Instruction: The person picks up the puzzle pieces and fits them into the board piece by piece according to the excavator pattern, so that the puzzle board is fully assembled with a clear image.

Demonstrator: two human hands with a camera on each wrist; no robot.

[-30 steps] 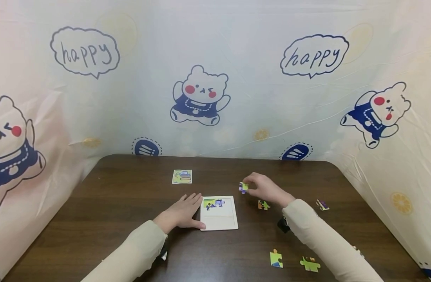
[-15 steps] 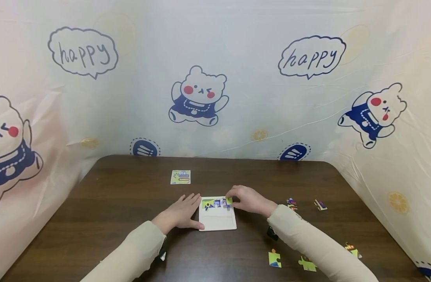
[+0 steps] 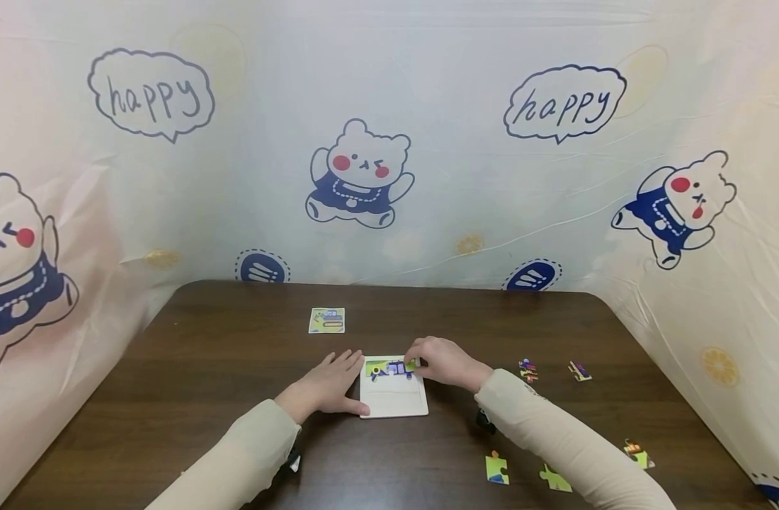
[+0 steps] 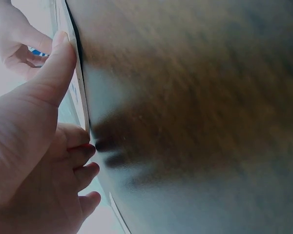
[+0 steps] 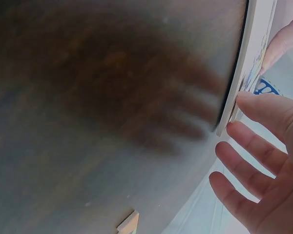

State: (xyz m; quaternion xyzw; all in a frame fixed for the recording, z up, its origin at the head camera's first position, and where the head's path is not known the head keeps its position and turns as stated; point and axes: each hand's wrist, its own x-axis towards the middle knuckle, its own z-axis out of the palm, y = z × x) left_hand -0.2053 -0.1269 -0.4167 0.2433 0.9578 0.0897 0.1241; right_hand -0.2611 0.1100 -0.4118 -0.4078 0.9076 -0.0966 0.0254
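A white tray (image 3: pixel 394 405) lies on the brown table (image 3: pixel 236 340), just below the centre of the frame. At its left edge rests the left hand (image 3: pixel 328 386), fingers stretched out, thumb wide at the lower left corner. The right hand (image 3: pixel 445 361) pinches a green puzzle piece (image 3: pixel 411 365) at the tray's upper right corner, beside joined pieces (image 3: pixel 383 368). A picture card (image 3: pixel 326 321) lies above and left of the tray; loose pieces (image 3: pixel 497 469) lie toward the lower right.
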